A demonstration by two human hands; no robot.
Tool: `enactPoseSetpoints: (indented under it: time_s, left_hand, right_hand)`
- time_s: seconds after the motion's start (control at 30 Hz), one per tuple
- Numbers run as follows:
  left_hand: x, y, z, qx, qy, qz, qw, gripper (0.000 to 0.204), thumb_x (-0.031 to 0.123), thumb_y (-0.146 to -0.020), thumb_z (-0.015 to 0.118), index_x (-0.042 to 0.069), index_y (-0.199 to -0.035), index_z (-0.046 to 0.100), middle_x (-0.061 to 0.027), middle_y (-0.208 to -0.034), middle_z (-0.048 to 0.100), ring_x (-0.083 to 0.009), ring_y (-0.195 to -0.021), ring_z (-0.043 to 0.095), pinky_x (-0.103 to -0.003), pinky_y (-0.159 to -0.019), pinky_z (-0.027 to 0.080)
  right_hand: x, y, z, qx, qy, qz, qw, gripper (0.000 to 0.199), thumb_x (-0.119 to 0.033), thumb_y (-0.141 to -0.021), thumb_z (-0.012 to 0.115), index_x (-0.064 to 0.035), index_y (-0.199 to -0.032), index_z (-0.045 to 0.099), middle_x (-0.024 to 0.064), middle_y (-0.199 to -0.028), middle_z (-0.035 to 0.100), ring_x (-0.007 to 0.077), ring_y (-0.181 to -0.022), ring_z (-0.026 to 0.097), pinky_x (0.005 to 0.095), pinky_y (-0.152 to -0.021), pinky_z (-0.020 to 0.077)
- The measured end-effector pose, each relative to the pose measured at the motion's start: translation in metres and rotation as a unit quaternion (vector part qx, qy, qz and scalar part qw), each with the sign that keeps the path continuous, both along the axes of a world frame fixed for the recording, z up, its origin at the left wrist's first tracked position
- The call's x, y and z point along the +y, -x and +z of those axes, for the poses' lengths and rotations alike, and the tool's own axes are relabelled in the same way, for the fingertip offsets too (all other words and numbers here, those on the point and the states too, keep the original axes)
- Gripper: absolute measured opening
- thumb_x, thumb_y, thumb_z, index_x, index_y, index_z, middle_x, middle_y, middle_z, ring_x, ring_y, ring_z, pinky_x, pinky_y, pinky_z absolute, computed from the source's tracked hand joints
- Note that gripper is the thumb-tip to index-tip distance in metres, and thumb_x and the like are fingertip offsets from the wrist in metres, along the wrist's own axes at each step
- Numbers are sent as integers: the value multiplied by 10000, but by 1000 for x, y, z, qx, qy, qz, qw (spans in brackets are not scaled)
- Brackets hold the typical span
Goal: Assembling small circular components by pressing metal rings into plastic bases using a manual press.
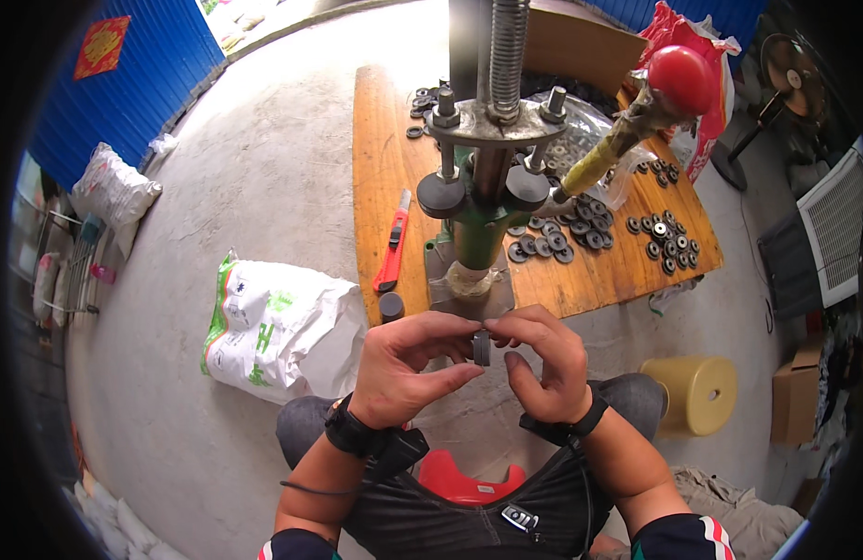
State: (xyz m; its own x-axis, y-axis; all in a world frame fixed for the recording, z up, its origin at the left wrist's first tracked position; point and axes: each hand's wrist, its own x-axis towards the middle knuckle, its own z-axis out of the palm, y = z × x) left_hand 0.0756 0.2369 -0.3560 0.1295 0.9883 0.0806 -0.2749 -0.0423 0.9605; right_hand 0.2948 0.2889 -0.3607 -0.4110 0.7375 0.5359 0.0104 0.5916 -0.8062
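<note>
Lap: we see a key fob (519, 518) on the dark trousers (422, 527), with a red stool (471, 483) between the legs.
Left hand (400, 366): our grip pinches a dark grey disc (482, 350) between fingers and thumb.
Right hand (553, 371): our grip is partly spread, forefinger at the disc's top, thumb apart from it.
Disc position: we hold it edge-on, in front of the green press (478, 241).
Floor: a white bag (287, 322) lies left; a yellow stool (693, 396) is right.
Bench (380, 149): a red cutter (391, 247) lies left of the press, loose discs (590, 224) right.
Far right: we see a fan (793, 79).
</note>
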Motion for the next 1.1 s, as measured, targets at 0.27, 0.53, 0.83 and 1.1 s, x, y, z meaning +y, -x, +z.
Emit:
enactPoseSetpoints:
  time_s: [0.27,0.53,0.83,1.1]
  left_hand:
    - [4,0,1,41,-52,0,998,476,-119,-814,868,-72,-1266,727,-153,-1209,705,-179,-999,728,-312,-877,618]
    - [1,1,5,39,-52,-5,998,474,-143,-798,855,-109,-1248,710,-194,-1227,698,-227,-1041,720,-343,-877,611]
    - [-5,-20,-3,-13,30,-38,999,315,-4,-863,838,-97,-1142,723,-161,-1147,722,-239,-1084,734,-337,-934,601]
    - [-2,-42,-11,116,-123,-136,976,334,-82,-942,751,-28,-1270,728,-126,-1234,699,-214,-1073,703,-317,-945,573]
  right_hand:
    - [12,-20,-19,-9,-1,31,999,324,157,-698,499,7,-873,727,138,-873,695,202,-663,638,298,-625,497]
    - [0,-7,-3,27,15,31,999,423,141,-823,588,-7,-1193,730,137,-1023,689,216,-802,690,329,-732,567]
    - [-24,-19,-9,56,116,57,990,357,-2,-908,806,-43,-1245,695,116,-1219,571,194,-1027,648,313,-809,564]
    - [-62,-51,-28,133,292,39,946,319,-121,-993,787,-56,-1214,566,25,-1185,497,112,-1118,535,276,-958,473]
